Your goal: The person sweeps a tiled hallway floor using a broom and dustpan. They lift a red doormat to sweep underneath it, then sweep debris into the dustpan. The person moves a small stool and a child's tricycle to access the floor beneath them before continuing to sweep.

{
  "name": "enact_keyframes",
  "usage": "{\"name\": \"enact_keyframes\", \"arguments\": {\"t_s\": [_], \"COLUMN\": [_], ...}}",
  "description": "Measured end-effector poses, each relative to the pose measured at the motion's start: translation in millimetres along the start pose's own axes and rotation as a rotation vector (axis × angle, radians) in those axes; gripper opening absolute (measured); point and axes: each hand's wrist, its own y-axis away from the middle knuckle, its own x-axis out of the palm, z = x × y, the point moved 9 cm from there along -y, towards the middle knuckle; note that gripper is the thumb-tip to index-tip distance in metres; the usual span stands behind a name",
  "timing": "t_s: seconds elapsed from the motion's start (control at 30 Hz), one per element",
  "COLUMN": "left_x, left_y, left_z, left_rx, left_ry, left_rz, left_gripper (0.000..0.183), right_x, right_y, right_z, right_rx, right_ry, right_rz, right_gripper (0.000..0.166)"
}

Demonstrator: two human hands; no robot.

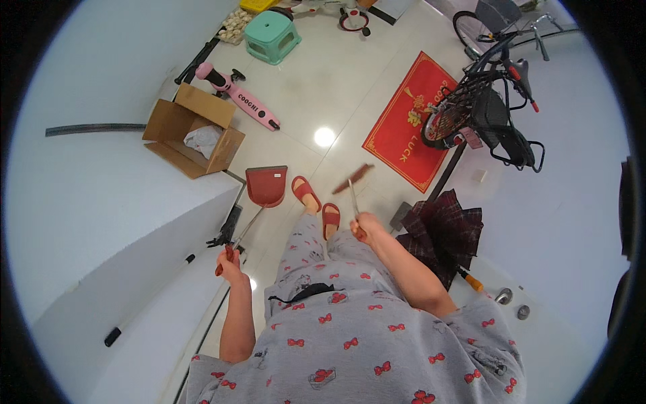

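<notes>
My left hand (230, 266) grips the handle of a long-handled red dustpan (266, 188), whose pan rests on the tiled floor left of my feet. In my right hand (367, 228) is the handle of a broom (353, 179). Its reddish-brown head is blurred and lies low over the floor, ahead and to the right of my feet; whether the bristles touch the tiles I cannot tell. Between the two tools stand my feet in red slippers (305, 191). No swept dirt can be made out in the pan.
On the left are an open cardboard box (171, 126) holding a white bag, a pink scooter part (247, 103) and a green plastic stool (270, 35). To the right lie a red doormat (398, 129), a bicycle (484, 101) and a dark plaid umbrella (444, 227) by the wall.
</notes>
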Motion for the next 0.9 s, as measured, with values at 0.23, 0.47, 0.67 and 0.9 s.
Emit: {"name": "enact_keyframes", "arguments": {"t_s": [0.23, 0.47, 0.67, 0.9], "left_x": [29.4, 38.5, 18.1, 22.4], "left_y": [-24.6, -16.8, -3.8, 38.9], "left_z": [7.5, 8.4, 24.4, 43.0], "left_rx": [-0.172, -0.211, -0.158, -0.423], "left_ry": [-0.007, -0.132, -0.285, -0.577], "left_rz": [-0.007, 0.106, 0.217, 0.276], "left_gripper": [0.021, 0.036, 0.056, 0.053], "right_x": [57.7, 14.3, 27.5, 41.7], "right_y": [-6.9, 26.7, -35.0, -45.8], "right_z": [85.3, 134.3, 190.2, 255.0], "right_rx": [-0.110, -0.332, -0.322, -0.228], "right_ry": [-0.036, 0.328, 0.395, 0.182], "right_rz": [-0.019, -0.214, -0.299, -0.093], "right_gripper": [0.041, 0.047, 0.047, 0.036]}}
